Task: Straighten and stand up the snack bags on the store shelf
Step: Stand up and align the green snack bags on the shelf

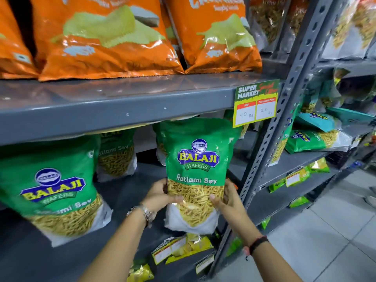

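A green Balaji Ratlami Sev bag (196, 159) stands upright near the front of the grey middle shelf (126, 192). My left hand (160, 195) grips its lower left side and my right hand (224, 198) grips its lower right side, thumbs on the clear window. Another green sev bag (50, 186) stands at the left, leaning slightly. A third sev bag (116, 153) stands further back between them. Part of a further bag shows behind the held one.
Orange chip bags (105, 37) fill the upper shelf, whose edge carries a price tag (255, 102). A perforated grey upright (284, 110) stands just to the right. Beyond it, green and teal bags (313, 133) lie flat on the neighbouring shelf. Yellow packs (183, 248) sit below.
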`<state>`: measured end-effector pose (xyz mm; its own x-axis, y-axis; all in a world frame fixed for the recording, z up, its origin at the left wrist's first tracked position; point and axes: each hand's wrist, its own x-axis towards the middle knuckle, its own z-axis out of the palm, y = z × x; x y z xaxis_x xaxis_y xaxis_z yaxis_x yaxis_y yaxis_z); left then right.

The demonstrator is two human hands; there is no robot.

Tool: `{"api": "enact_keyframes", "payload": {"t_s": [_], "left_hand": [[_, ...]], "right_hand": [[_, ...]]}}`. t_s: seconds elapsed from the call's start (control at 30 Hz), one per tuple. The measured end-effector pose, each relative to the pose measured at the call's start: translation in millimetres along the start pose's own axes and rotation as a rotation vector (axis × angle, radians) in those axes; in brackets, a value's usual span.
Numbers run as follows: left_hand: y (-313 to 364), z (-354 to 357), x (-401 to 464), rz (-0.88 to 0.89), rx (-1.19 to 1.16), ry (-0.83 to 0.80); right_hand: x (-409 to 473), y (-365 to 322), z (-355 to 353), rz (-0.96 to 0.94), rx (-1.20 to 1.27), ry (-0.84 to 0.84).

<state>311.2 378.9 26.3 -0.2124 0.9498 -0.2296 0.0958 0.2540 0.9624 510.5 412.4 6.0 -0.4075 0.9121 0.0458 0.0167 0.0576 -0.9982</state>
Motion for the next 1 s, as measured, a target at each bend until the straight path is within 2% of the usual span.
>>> {"api": "enact_keyframes", "payload": {"t_s": [0.17,0.37,0.7,0.87,1.0], "left_hand": [[5.2,0.1,-23.3,0.085,-0.045,0.109],[5.1,4.5,-25.0,0.119,0.05,0.174],[8.3,20.5,32.8,0.157,0.133,0.498],[-16.9,39.9,51.4,0.13,0.201,0.516],[-47.5,43.4,51.5,0.083,0.211,0.461]], "right_hand": [[-2.8,-12.6,-1.7,-0.091,-0.04,-0.037],[6.7,-6.5,-3.7,-0.08,-0.083,-0.1],[102.4,-3.1,-16.0,-0.141,-0.223,-0.153],[114.3,25.7,-34.2,-0.094,-0.188,-0.151],[112.4,52.5,-45.5,-0.032,-0.282,-0.276]]}}
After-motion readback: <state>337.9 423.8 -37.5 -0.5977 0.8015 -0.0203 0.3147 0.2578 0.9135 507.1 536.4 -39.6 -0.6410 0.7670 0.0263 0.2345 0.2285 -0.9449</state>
